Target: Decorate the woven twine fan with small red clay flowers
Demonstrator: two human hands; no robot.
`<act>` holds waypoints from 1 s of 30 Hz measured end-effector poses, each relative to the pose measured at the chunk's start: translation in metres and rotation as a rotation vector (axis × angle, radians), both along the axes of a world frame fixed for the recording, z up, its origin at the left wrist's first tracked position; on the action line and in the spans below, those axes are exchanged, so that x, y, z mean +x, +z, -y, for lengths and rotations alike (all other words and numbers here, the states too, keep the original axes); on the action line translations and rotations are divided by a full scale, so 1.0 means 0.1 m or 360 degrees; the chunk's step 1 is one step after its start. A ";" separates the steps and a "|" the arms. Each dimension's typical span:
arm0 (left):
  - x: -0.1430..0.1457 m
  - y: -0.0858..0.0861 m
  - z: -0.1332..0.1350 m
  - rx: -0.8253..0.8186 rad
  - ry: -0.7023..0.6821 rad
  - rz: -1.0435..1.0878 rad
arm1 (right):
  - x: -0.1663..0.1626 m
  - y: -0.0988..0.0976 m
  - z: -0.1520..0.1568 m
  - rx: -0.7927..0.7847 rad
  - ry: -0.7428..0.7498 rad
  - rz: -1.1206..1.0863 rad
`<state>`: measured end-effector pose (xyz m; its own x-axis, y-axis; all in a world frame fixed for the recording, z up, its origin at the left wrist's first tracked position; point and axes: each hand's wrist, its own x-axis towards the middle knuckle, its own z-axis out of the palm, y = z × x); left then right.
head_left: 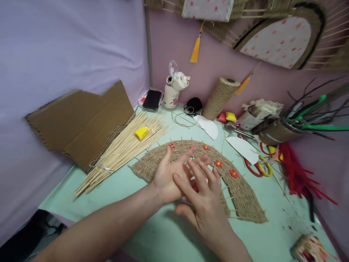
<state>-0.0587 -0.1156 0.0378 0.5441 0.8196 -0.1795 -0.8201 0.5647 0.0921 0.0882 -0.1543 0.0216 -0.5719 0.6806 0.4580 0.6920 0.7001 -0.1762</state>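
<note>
Palm up, my left hand (169, 180) is held above the woven twine arch, its fingers stretched out and apart. Across its palm and fingers lies my right hand (208, 203), back upward, with fingers spread and slightly bent. Whether anything small sits between the two hands is hidden. Below them is the brown woven arch (245, 196) with thin sticks poking from its edges. Red flowers (218, 163) with yellow centres sit along its band. A cluster of red dots (172, 145) is near its left part. Something red (195, 189) shows partly behind my fingers.
Bamboo sticks (117, 153) with a yellow clay packet (142, 133) on them lie left, beside cardboard (89, 120). Behind stand a twine spool (220, 98) and a white bottle (171, 94). Scissors (253, 168), white cutouts (242, 148) and red pipe cleaners (293, 171) are right.
</note>
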 end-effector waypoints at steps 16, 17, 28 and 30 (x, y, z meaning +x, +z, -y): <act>0.02 0.01 0.02 -0.0023 -0.0039 -0.0039 | -0.01 -0.01 -0.01 -0.0022 -0.0059 -0.0031; 0.02 0.01 0.03 -0.0011 -0.0047 -0.0029 | -0.01 0.00 -0.01 -0.0022 -0.0026 -0.0016; 0.01 0.03 0.01 -0.0013 0.0008 -0.0041 | -0.01 -0.02 -0.01 -0.0003 -0.0031 0.0004; 0.01 0.04 0.02 -0.0043 0.0062 -0.0070 | 0.00 -0.02 -0.01 -0.0008 -0.0120 -0.0027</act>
